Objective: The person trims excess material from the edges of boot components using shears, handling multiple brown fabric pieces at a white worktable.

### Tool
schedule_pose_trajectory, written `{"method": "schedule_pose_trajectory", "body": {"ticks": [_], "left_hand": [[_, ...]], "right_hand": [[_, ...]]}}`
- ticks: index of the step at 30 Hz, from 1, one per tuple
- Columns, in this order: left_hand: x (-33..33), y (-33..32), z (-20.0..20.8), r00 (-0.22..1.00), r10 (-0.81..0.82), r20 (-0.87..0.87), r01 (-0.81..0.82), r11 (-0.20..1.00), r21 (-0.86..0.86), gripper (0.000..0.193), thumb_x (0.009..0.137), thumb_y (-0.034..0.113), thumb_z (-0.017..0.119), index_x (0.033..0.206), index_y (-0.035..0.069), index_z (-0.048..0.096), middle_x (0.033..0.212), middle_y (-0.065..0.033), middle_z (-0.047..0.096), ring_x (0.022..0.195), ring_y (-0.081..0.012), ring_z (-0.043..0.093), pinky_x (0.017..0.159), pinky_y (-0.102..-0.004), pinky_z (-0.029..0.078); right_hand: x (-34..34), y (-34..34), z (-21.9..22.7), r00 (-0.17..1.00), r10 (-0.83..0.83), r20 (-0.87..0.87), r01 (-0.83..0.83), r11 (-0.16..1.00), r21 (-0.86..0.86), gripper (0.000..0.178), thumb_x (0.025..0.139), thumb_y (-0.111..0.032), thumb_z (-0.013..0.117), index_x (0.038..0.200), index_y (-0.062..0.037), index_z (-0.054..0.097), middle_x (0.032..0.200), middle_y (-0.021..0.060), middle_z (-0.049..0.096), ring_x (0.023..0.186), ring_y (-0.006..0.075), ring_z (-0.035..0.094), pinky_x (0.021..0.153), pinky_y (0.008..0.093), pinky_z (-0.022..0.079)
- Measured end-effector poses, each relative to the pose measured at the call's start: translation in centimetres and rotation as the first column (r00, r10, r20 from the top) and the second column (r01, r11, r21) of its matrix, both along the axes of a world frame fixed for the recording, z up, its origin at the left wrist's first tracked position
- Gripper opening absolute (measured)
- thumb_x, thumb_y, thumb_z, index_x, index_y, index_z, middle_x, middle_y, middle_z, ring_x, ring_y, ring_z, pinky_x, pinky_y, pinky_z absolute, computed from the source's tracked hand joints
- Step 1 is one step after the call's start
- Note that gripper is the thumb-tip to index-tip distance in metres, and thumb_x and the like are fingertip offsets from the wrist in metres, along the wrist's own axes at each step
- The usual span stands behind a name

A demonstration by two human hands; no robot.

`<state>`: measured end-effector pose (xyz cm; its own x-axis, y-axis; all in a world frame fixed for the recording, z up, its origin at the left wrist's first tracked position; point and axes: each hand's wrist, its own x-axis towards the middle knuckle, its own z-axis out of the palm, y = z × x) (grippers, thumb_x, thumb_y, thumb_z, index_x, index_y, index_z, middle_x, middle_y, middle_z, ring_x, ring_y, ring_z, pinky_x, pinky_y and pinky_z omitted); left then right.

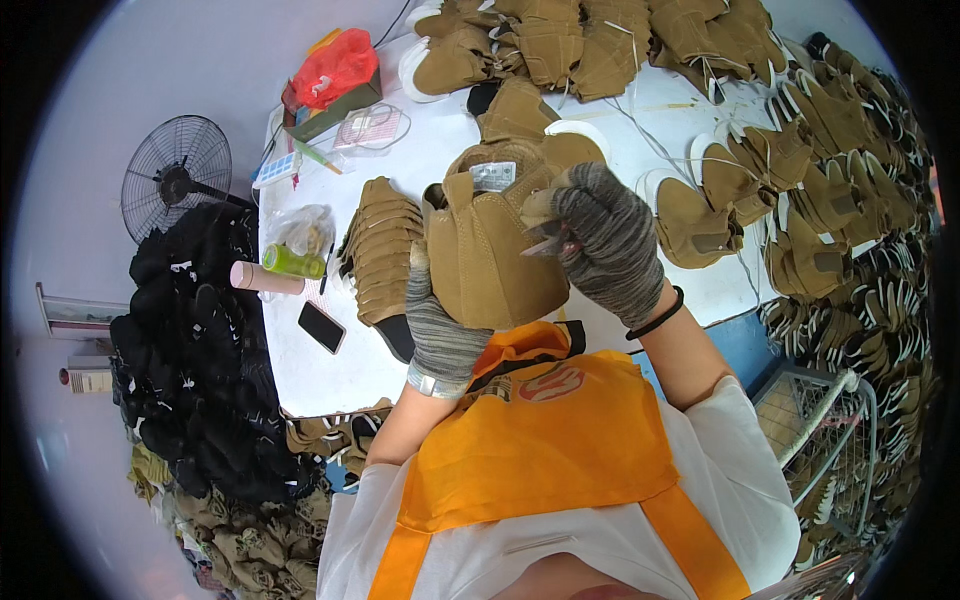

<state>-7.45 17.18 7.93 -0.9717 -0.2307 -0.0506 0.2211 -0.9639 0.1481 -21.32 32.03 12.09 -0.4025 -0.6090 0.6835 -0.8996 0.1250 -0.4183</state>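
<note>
A tan shoe upper (495, 262) is held up above the white table in front of me, its heel side toward me and a white label inside its collar. My left hand (440, 325), in a grey knitted glove with bare fingertips, grips the upper's left side. At its right side my right hand (605, 235), in a matching glove, is closed on small thread snips (545, 246). Their metal tips lie close to the upper's stitched edge; whether they touch it I cannot tell. A nested stack of tan uppers (385, 250) lies just left of my left hand.
More tan shoes (700, 215) with white lining cover the right and far parts of the white table (290, 375). On the left lie a phone (321, 327), a pink bottle (267, 278) and a box with a red bag (335, 70). A wire cart (815, 430) stands at right.
</note>
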Motion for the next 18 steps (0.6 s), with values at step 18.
{"method": "schedule_pose_trajectory", "body": {"ticks": [18], "left_hand": [[0.2,-2.3,-3.7,0.893,0.017,0.451,0.093,0.971,-0.221,0.051,0.091,0.041,0.051,0.13,0.008,0.044,0.129,-0.0113,0.048,0.119,-0.0248,0.046,0.102,-0.041,0.037]], "right_hand": [[-1.8,-1.3,-3.3,0.911,0.179,0.371,-0.168,0.984,-0.062,0.027,0.086,-0.02,0.06,0.108,-0.004,0.057,0.114,0.0158,0.052,0.112,0.0324,0.047,0.099,0.0365,0.037]]}}
